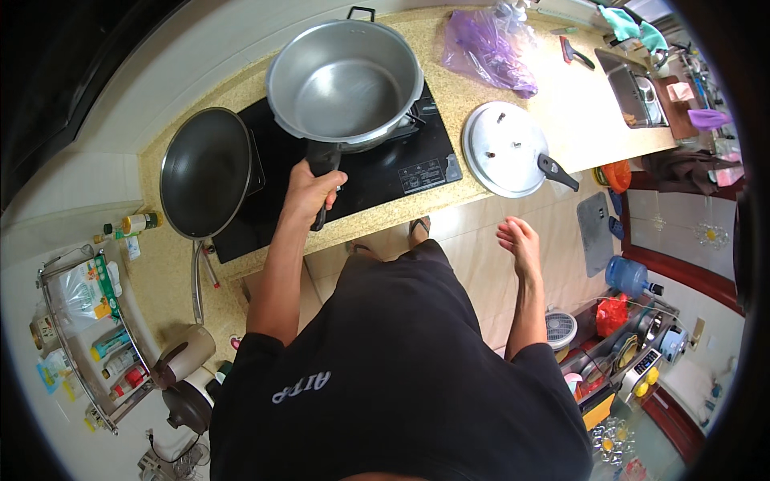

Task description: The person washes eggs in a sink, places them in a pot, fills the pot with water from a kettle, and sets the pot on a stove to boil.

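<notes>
My left hand [314, 191] is closed around the black long handle of an empty metal pressure cooker pot [346, 84]. The pot is over the black glass gas hob [373, 180], slightly tilted towards me; a burner support shows at its right edge. My right hand [520, 243] holds nothing, its fingers loosely curled and the thumb apart, over the floor in front of the counter. Nearest to it, the pressure cooker lid [505, 147] with a black handle lies on the counter right of the hob. A dark wok [207, 174] stands at the hob's left side.
A purple plastic bag [490, 51] lies behind the lid. Farther right are a red and black scraper [575, 53] and a steel sink [625, 90]. Bottles [141, 223] and a kettle [183, 355] stand on the left; a metal rack [78, 324] holds condiments.
</notes>
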Demonstrator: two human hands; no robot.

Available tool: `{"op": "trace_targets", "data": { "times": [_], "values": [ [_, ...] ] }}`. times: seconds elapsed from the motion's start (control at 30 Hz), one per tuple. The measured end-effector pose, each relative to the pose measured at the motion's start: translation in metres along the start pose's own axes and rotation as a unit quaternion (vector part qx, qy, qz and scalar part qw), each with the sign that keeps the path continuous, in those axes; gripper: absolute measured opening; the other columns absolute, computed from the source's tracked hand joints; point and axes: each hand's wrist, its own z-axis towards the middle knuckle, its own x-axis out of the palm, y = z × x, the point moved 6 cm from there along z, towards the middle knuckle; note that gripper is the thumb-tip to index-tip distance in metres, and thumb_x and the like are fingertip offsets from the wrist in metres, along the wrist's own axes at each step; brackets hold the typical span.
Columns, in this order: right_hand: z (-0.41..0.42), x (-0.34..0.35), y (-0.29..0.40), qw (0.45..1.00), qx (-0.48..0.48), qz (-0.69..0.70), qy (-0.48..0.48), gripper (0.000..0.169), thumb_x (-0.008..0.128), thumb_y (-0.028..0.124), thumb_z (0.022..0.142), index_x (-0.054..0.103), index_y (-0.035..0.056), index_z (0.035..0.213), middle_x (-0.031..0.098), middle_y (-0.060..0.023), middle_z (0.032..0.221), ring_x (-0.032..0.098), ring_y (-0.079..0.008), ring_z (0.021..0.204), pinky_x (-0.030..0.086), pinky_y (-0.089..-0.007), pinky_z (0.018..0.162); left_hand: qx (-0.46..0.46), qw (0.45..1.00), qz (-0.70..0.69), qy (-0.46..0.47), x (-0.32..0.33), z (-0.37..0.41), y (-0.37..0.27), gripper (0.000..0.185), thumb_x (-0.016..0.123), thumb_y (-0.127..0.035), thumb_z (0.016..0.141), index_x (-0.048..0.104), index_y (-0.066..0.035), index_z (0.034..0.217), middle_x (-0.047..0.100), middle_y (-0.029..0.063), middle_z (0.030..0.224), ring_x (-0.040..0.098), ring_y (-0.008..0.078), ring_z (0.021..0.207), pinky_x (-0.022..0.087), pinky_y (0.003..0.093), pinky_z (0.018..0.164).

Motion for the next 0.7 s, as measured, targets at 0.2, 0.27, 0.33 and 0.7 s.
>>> {"op": "trace_targets", "data": {
  "times": [0.2,0.27,0.33,0.7],
  "values": [
    [-0.01,-0.051,-0.062,0.998,0.035,-0.016,-0.045,0.024,0.058,0.023,0.094,0.062,0.0044,0.11,0.067,-0.0071,0.092,0.066,-0.0158,0.078,0.053,-0.027,0.067,-0.013,1.0,-0.002,0.014,0.034,0.022,0.013,0.018,0.068,-0.003,0.075,0.051,-0.006,0.072,0.05,-0.0002,0.058,0.045,0.0077,0.041,0.036,0.0244,0.037],
    [-0.012,-0.053,-0.077,0.998,0.042,-0.037,-0.042,0.024,0.058,0.022,0.094,0.062,0.004,0.11,0.067,-0.0069,0.091,0.066,-0.0156,0.078,0.052,-0.0269,0.066,-0.012,1.0,-0.013,0.009,0.039,0.024,0.009,0.018,0.068,-0.003,0.074,0.05,-0.006,0.072,0.05,-0.0001,0.056,0.046,0.0077,0.04,0.036,0.0245,0.036],
    [-0.011,-0.05,-0.083,0.996,0.047,-0.065,-0.038,0.024,0.057,0.021,0.094,0.062,0.0025,0.11,0.067,-0.0071,0.09,0.065,-0.0148,0.076,0.051,-0.027,0.065,-0.014,1.0,-0.012,0.012,0.042,0.026,0.011,0.018,0.068,-0.003,0.074,0.05,-0.006,0.072,0.05,-0.0001,0.057,0.046,0.0079,0.04,0.036,0.0244,0.036],
    [0.04,0.055,0.0,0.946,-0.151,-0.274,0.088,0.028,0.053,0.013,0.088,0.063,0.0035,0.114,0.07,-0.017,0.084,0.07,-0.0259,0.075,0.053,-0.0354,0.073,-0.023,1.0,0.017,0.011,0.04,0.038,0.021,0.018,0.068,-0.006,0.074,0.05,-0.006,0.073,0.05,0.0003,0.057,0.045,0.008,0.04,0.036,0.0245,0.036]
  ]
}}
